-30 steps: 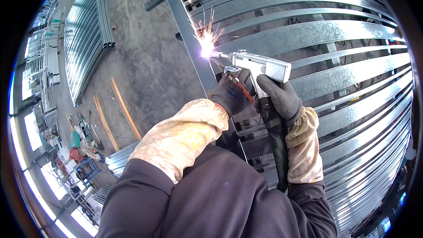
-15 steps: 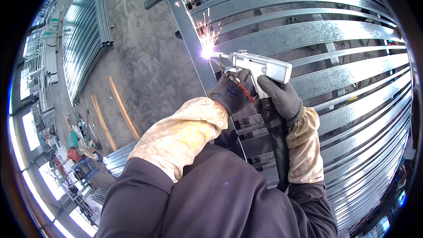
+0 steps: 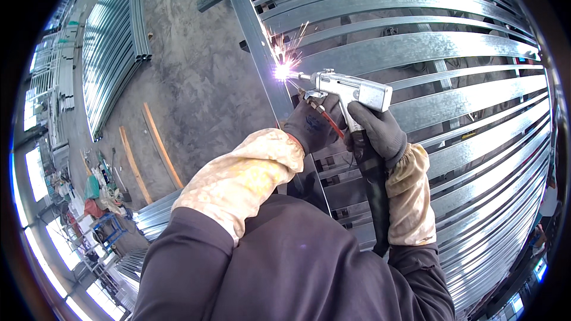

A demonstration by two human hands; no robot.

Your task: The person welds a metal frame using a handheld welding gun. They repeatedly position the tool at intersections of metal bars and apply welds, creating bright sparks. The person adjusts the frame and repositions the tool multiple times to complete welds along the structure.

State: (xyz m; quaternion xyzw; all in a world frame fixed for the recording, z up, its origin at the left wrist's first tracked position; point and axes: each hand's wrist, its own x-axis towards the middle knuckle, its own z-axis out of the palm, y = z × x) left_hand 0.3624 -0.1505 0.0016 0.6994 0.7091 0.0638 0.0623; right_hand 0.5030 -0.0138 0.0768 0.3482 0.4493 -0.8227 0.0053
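Now my R hand [image 3: 382,135] is curled round silver welding gun [image 3: 360,90]; L hand [image 3: 315,128] just left, can't tell grip.

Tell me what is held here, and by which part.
The right hand grips the silver welding gun by its handle; what the left hand grips cannot be told.

Grey gloves [image 3: 388,137] meet blotchy cream sleeve covers [image 3: 238,172], worn over dark purplish-grey clothing [image 3: 291,255].

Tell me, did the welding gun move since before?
Yes, slightly: judged against the dark stub beside the long metal beam, the welding gun has crept down the picture.
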